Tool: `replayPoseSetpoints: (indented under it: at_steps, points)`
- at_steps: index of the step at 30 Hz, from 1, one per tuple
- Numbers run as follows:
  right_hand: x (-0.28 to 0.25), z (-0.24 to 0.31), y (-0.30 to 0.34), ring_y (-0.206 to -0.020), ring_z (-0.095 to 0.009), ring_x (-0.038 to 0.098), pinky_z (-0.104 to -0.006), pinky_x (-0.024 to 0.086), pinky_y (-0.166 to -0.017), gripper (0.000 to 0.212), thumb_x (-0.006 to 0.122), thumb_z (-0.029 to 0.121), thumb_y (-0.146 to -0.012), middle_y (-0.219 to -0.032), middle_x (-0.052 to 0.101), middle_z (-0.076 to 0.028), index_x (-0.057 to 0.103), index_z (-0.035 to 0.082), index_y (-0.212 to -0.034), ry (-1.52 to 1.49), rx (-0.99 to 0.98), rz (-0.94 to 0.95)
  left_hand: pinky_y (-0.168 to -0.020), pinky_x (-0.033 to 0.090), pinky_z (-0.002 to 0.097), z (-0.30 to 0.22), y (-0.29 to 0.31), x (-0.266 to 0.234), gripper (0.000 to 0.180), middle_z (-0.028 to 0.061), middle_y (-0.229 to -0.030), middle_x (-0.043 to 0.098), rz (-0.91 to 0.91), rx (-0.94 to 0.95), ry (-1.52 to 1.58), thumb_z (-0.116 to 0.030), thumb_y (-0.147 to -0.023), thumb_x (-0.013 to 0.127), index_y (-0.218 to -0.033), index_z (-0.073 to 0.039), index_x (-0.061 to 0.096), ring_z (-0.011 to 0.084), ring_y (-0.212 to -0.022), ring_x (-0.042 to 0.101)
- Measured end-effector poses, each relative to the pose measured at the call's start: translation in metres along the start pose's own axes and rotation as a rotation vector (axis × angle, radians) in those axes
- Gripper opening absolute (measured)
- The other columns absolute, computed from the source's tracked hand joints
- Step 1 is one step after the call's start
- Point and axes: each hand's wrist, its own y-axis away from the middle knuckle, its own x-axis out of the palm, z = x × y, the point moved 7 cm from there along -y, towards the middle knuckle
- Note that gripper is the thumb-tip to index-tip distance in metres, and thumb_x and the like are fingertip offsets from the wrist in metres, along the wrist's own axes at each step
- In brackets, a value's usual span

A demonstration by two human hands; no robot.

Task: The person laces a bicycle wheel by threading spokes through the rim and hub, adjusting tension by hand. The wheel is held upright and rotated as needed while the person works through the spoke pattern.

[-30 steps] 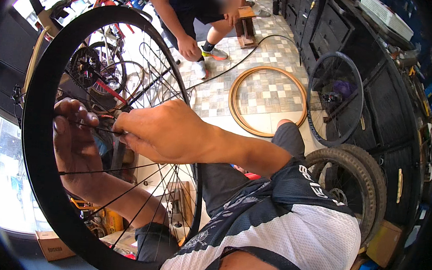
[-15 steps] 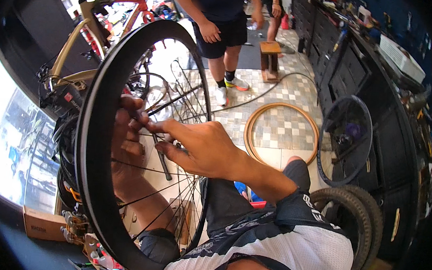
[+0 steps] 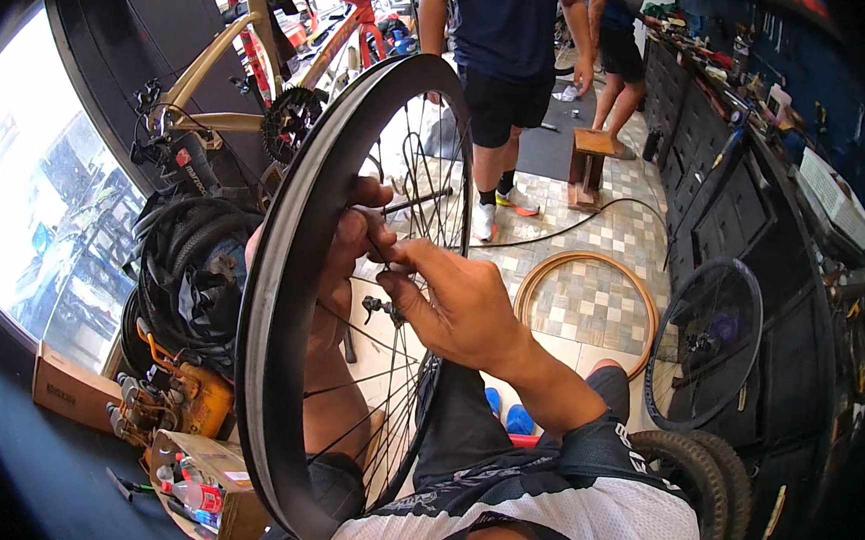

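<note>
A black deep-rimmed bicycle wheel (image 3: pixel 286 290) stands upright before me, tilted, its thin dark spokes (image 3: pixel 349 388) running to a small hub (image 3: pixel 382 312). My left hand (image 3: pixel 346 249) reaches up behind the rim, partly hidden by it. Its fingers are curled, and their tips close round a spoke. From the right, my right hand (image 3: pixel 465 307) pinches the same spoke between thumb and forefinger, just below the left fingertips. Both hands work close together on the inner side of the rim.
Tan hoops (image 3: pixel 586 259) lie on the tiled floor ahead. Another wheel (image 3: pixel 705 344) leans against dark cabinets at right, with tyres (image 3: pixel 704 480) nearer. A person (image 3: pixel 506 85) stands beyond my wheel, near a wooden stool (image 3: pixel 590 166). At left are bike frames (image 3: pixel 216 64), tubes and an open box (image 3: pixel 235 512).
The view has swung left, so the surroundings sit farther right. Both hands stay together at the spoke, and the fingertips have shifted slightly. The standing person's arm now hangs lower at the side.
</note>
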Motion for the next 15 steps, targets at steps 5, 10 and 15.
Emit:
replayPoseSetpoints:
  at_steps: [5,10,15]
  points:
    - [-0.005,-0.002,0.002,-0.087,-0.032,0.078,-0.0375,0.060,-0.072,0.022,0.071,0.000,-0.096,-0.102,0.077,-0.017,0.066,-0.003,-0.118,0.025,-0.038,-0.027,-0.088,0.057,0.0383,-0.001,-0.001,0.010,0.039,0.0142,-0.125,0.073,0.072,0.173,-0.068,-0.024,-0.106,0.066,-0.137,0.000,0.064,0.0230,-0.107,0.071]
    - [-0.007,-0.001,0.001,-0.087,-0.033,0.078,-0.0378,0.060,-0.072,0.023,0.070,0.000,-0.097,-0.102,0.077,-0.017,0.065,-0.004,-0.119,0.053,-0.042,-0.027,-0.079,0.065,0.0358,0.006,-0.009,0.007,0.045,0.0201,-0.102,0.077,-0.040,0.150,0.078,0.001,-0.089,0.084,-0.129,0.010,0.068,0.0251,-0.094,0.076]
    - [-0.006,0.001,-0.001,-0.078,-0.037,0.074,-0.0450,0.057,-0.063,0.020,0.070,0.009,-0.097,-0.096,0.074,-0.016,0.067,0.003,-0.116,0.044,-0.063,-0.052,-0.080,0.066,0.0350,0.005,-0.011,0.006,0.048,0.0176,-0.106,0.076,-0.053,0.153,0.138,0.005,-0.087,0.084,-0.131,0.007,0.066,0.0204,-0.092,0.076]
